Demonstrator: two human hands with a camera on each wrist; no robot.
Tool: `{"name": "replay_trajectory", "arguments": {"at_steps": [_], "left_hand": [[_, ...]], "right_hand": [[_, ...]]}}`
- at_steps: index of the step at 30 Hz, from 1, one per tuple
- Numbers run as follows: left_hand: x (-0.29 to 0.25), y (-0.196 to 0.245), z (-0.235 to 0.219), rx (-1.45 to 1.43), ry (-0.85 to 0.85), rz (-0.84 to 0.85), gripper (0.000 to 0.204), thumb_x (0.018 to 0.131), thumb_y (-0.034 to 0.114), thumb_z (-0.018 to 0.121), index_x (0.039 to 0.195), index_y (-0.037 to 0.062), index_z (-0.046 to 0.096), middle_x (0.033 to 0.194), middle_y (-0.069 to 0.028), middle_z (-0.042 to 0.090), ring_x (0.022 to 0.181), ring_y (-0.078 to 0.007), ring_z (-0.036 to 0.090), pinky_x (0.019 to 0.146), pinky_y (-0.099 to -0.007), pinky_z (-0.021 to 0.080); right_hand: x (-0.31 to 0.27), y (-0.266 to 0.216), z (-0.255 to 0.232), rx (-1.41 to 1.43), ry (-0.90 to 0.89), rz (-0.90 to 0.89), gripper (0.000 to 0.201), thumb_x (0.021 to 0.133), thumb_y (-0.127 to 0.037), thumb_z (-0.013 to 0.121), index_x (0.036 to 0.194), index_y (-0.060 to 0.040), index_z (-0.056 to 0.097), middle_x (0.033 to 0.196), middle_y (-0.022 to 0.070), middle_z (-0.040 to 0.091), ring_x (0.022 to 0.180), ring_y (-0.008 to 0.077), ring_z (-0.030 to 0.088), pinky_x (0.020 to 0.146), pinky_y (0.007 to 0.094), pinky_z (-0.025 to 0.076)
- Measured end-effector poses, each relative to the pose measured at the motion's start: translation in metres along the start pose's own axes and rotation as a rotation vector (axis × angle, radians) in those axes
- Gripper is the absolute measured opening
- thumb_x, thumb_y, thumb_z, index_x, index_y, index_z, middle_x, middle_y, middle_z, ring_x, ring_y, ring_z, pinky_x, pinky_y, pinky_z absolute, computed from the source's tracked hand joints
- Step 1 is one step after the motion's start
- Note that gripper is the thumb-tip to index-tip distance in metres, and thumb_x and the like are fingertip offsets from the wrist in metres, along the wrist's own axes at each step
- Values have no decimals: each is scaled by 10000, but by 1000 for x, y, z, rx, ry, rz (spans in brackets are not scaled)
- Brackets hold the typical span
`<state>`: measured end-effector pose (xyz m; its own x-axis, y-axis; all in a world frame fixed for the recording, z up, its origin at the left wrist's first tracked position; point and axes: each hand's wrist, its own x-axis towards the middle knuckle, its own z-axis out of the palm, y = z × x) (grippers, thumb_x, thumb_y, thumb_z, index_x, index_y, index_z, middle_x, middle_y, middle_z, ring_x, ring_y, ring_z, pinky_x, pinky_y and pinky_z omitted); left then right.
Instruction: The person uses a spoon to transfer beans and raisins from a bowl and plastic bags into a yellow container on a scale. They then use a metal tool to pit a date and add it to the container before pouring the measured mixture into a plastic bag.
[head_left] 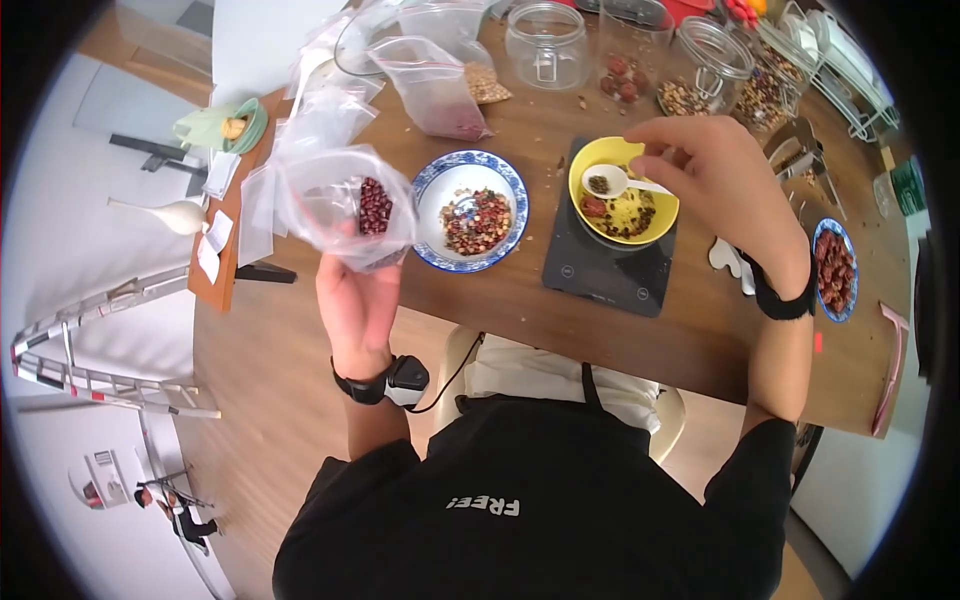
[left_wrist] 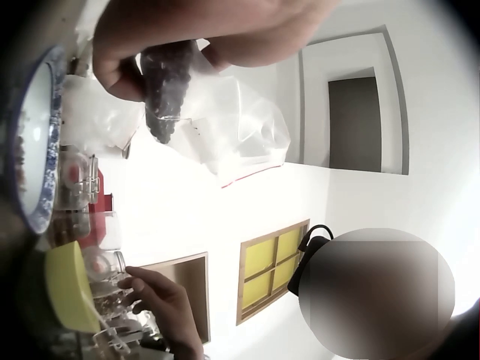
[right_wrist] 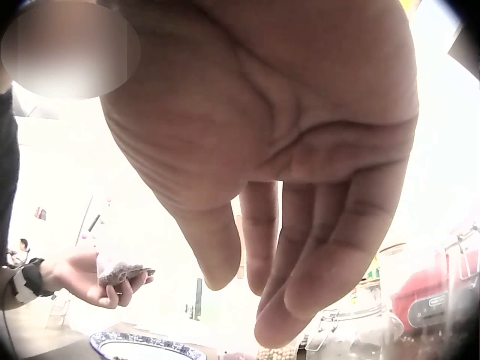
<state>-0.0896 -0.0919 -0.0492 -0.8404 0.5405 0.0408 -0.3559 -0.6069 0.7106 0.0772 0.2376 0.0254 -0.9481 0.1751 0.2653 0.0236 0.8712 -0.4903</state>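
Note:
My left hand (head_left: 360, 300) grips a clear plastic bag (head_left: 325, 205) of dark red beans (head_left: 375, 207); its fingers curl round the bag in the left wrist view. Over the right rim of a yellow bowl (head_left: 655, 222) hangs my right hand (head_left: 705, 175), its fingers loosely bent and apart; the right wrist view shows nothing between them. A white spoon (head_left: 615, 181) with small dark bits lies across the bowl, its handle just below the right fingertips. The bowl holds yellow grains and a reddish piece, and stands on a black scale (head_left: 590, 275).
A blue-and-white bowl (head_left: 518, 205) of mixed beans stands between the hands. Behind are bags (head_left: 425, 85), glass jars (head_left: 547, 45) and a metal-clasped jar (head_left: 712, 55). To the right lie a dish of dark red pieces (head_left: 835, 270) and pink-handled tool (head_left: 890, 370).

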Motion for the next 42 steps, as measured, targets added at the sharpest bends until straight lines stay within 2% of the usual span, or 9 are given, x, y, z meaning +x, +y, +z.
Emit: {"name": "replay_trajectory", "arguments": {"at_steps": [6,12,14,20,22,29,31,37,42], "left_hand": [[42,16,-20,46,128,38,436,970,43,511,1403,19,462,1371,-145,558,1258,-305,563,1055,-462,492],[81,18,-53,254,117,-120,572,885,-67,431,1447,-19,339,1424,-224,477,1293,-377,528,1062,-545,492],[89,18,-50,236,153,-154,560,881,-54,439,1436,-48,358,1417,-244,485,1303,-394,520,1086,-567,470],[110,15,-73,29,156,-247,541,884,-56,405,1425,-40,403,1436,-209,483,1360,-355,462,1139,-504,396],[113,14,-81,609,178,-18,550,871,-52,412,1420,-42,432,1452,-210,482,1382,-315,448,1129,-441,379],[103,36,-46,1038,195,213,571,871,-54,455,1439,8,447,1445,-193,503,1303,-249,511,1028,-334,418],[105,46,-18,1205,69,393,562,925,27,507,1481,35,426,1195,-137,633,1100,-201,611,911,-306,477],[127,39,63,1653,-416,222,587,970,95,515,1537,85,361,823,-67,670,752,-162,641,735,-313,510],[169,22,52,1952,-424,387,213,1017,190,555,1157,34,592,928,-142,711,837,-232,721,729,-339,526]], "right_hand": [[-1,-4,-2,29,-2,38,227,896,-213,709,1059,-56,732,816,122,711,686,289,654,645,379,502],[-2,-1,-1,53,15,-21,248,908,-130,710,1115,7,708,766,94,681,587,140,565,571,284,462],[-2,-5,-2,58,16,18,220,907,-212,706,1054,-50,727,799,121,699,654,276,634,627,373,491],[-4,-9,-8,70,6,52,209,910,-210,698,1043,-52,729,780,112,694,646,273,626,624,373,485],[-4,-8,-10,84,16,36,205,910,-207,696,1040,-51,728,779,112,694,644,274,627,623,373,484],[-6,-7,-13,116,29,45,200,909,-196,693,1029,-39,723,756,124,690,635,270,639,628,363,490],[-6,-6,-13,101,48,34,206,908,-198,695,1033,-37,721,754,127,689,635,267,642,625,358,491],[-4,-6,-14,88,24,57,222,904,-207,700,1046,-38,721,743,142,682,636,270,649,612,365,486],[-11,-1,-17,64,87,-24,209,899,-228,706,1030,-67,728,720,133,675,649,306,653,601,380,486]]}}
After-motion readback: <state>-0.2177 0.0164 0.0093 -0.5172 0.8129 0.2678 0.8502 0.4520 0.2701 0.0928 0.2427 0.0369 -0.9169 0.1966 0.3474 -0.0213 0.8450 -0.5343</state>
